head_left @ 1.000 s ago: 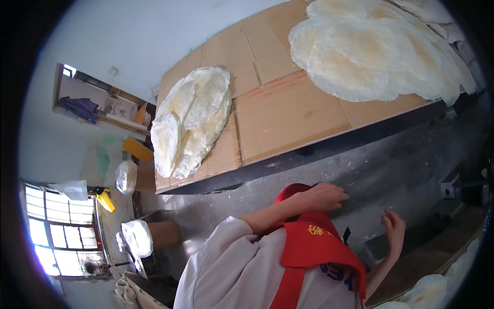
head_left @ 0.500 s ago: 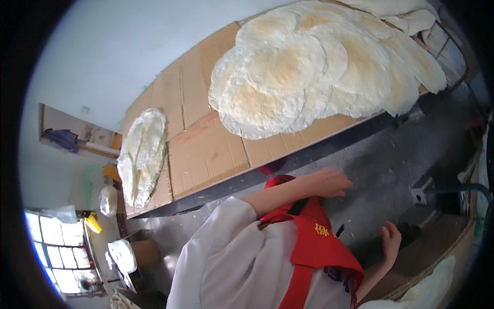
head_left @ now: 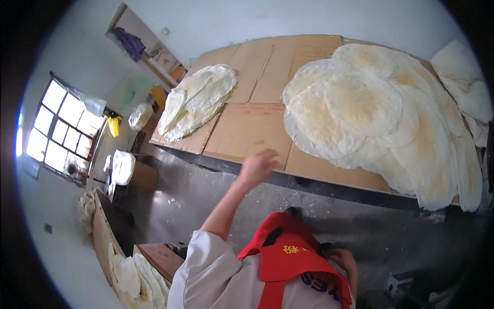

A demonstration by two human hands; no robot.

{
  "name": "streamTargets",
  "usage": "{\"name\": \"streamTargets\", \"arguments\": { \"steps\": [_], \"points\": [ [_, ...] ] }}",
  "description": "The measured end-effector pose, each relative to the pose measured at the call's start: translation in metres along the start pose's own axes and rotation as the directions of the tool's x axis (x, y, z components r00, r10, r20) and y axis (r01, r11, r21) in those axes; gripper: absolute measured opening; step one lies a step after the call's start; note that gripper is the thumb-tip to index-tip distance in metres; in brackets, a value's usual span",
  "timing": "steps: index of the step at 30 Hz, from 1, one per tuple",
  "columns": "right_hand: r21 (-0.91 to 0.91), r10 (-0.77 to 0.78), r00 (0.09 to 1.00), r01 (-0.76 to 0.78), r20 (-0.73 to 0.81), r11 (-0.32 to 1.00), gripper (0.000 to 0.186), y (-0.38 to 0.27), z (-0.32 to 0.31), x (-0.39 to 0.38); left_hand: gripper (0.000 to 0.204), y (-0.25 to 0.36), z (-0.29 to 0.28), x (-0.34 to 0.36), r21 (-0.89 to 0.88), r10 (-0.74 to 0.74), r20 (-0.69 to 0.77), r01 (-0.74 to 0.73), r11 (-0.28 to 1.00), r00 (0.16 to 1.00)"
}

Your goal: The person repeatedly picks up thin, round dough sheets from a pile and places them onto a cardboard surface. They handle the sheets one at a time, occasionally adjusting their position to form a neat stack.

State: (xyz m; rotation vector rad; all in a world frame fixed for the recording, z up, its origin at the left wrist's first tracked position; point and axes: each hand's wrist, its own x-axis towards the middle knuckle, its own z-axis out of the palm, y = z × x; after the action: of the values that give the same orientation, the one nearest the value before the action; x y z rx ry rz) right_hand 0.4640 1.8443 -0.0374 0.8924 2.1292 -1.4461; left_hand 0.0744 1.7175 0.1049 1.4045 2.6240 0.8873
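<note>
My left hand (head_left: 260, 167) reaches out over the near edge of a cardboard-covered table (head_left: 247, 123). Its fingers are loosely bent and apart, a little blurred, with nothing in them. On the right half of the table lies a broad overlapping pile of thin round flatbreads (head_left: 365, 108), pale with light brown patches. A smaller heap of folded flatbreads (head_left: 198, 100) sits at the table's left end, apart from my hand. Close to the right side of my red apron (head_left: 293, 247) hangs my right hand (head_left: 345, 261), fingers loosely curled, holding nothing that shows.
A white cloth (head_left: 463, 85) is bunched at the table's far right end. At the lower left, more flatbreads (head_left: 136, 275) lie in a wooden-sided container. A brown box (head_left: 144, 174) stands on the grey floor near the window (head_left: 64, 129).
My view has swung to the left, bringing the window and lower-left flatbreads further in. My left hand has moved forward to the table edge; my right hand has drawn in beside the apron.
</note>
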Motion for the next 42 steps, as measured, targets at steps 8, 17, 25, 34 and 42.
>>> {"name": "streamTargets", "arguments": {
  "steps": [8,17,25,34,42],
  "points": [
    [-0.090,-0.207,0.913,0.253,0.352,0.963,0.032,-0.115,0.051,0.121,0.019,-0.257,-0.159,-0.010,0.028,-0.436,-0.429,0.495,0.869,0.791],
    [0.087,-0.268,0.736,0.276,0.622,0.957,0.031,-0.357,0.138,0.266,0.056,-0.543,-0.253,0.073,0.541,-0.356,-0.466,0.579,0.610,0.810],
    [0.087,-0.347,0.759,0.362,0.550,0.928,0.028,-0.520,0.118,0.342,0.038,-0.585,-0.290,0.103,0.363,-0.496,-0.118,0.502,0.785,0.860],
    [-0.430,-0.921,0.342,0.871,0.187,0.236,0.040,-0.754,0.218,0.483,0.020,-0.617,-0.331,0.116,0.371,-0.517,-0.211,0.558,0.743,0.829],
    [-0.621,-0.882,0.414,0.758,0.224,0.198,0.065,-0.789,0.269,0.558,0.011,-0.690,-0.420,0.112,0.171,-0.656,-0.259,0.702,0.691,0.709]
  ]
}}
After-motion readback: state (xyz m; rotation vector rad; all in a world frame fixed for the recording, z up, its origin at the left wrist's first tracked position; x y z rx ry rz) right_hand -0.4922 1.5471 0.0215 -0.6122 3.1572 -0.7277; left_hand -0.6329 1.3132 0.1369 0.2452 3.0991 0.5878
